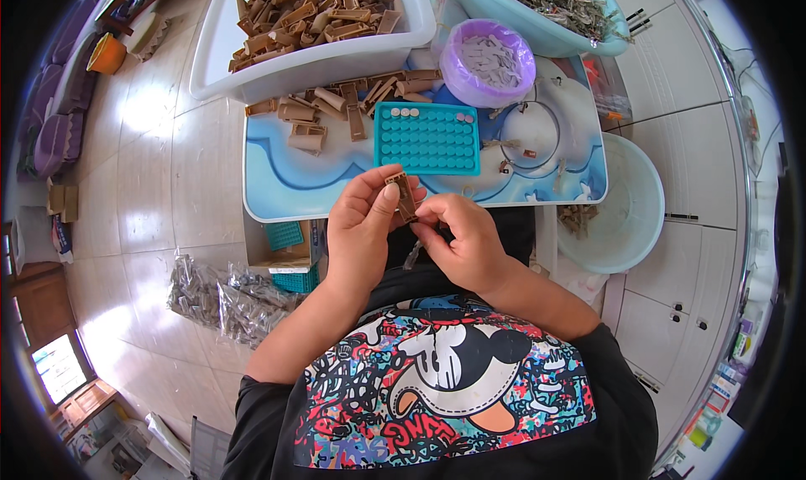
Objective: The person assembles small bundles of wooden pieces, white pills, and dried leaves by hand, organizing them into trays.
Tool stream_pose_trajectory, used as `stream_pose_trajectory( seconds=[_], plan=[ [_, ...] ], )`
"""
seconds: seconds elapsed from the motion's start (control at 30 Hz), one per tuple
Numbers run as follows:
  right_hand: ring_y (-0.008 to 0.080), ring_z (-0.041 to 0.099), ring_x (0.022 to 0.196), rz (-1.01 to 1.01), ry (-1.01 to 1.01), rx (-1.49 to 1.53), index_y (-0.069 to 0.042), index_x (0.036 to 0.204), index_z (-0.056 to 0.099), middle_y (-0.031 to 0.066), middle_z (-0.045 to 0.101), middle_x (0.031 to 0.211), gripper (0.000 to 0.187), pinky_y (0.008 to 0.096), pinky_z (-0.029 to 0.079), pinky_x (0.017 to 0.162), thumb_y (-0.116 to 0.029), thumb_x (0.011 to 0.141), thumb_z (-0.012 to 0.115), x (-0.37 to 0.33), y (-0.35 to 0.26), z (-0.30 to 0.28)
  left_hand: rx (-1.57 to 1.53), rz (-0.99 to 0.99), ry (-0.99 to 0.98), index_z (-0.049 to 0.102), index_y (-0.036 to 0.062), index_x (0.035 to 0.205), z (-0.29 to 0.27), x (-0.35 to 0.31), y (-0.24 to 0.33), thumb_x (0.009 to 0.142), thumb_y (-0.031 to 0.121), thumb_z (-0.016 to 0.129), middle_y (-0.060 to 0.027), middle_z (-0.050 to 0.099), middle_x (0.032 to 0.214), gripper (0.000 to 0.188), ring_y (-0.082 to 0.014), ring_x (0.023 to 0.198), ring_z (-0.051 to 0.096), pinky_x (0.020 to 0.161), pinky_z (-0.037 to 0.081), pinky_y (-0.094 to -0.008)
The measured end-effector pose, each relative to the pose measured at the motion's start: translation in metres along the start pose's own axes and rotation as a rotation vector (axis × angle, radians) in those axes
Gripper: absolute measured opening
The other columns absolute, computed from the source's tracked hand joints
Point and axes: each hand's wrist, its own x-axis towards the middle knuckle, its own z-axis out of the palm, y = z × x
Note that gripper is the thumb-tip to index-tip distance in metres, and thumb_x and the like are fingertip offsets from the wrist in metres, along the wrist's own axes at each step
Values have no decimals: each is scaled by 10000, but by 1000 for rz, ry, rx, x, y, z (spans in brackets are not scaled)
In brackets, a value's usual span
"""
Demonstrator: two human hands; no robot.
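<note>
My left hand (359,215) holds a hollow brown plastic casing (402,196) upright between thumb and fingers, its open side showing. At the casing's lower end, my right hand (460,235) pinches with thumb and forefinger. A thin greyish, wire-like piece (412,256) hangs below those fingertips; its upper end is hidden. Just beyond the hands, a teal tray (426,167) of round hollows lies on the blue-and-white table (327,188). A few pale round pieces (405,112) sit in its far hollows. Loose brown casings (307,137) lie left of and behind the tray.
A white bin (252,83) heaped with brown casings stands at the far left. A purple-lined tub (457,85) holds grey-white pieces; a light-blue basin (537,39) holds tangled wired parts. Another round basin (651,203) stands right of the table. Clear bags (243,299) lie on the floor.
</note>
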Motion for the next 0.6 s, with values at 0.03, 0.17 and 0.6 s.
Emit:
stream_pose_trajectory(
  seconds=[0.03,0.17,0.6],
  plan=[
    [208,612,660,-21,-1,-28,-42,918,566,80,614,746,243,294,468,572,46,727,687,1,0,0,-2,0,-1,493,-22,1169,0,0,0,945,119,502,-137,606,1073,265,-203,976,608,852,507,-318],
    [277,593,679,-152,-60,-106,-63,908,585,77,609,742,209,367,448,585,-5,726,669,6,1,-3,-8,-19,-2,497,-20,1167,-1,0,1,948,121,495,-136,609,1069,261,-206,969,614,826,516,-305],
    [248,587,624,-211,-129,-196,-79,910,637,54,606,689,203,367,433,552,-130,727,710,21,5,-6,-69,-101,41,533,-20,1163,-13,5,-5,945,120,502,-122,624,1045,261,-178,907,626,802,516,-286]
  ],
)
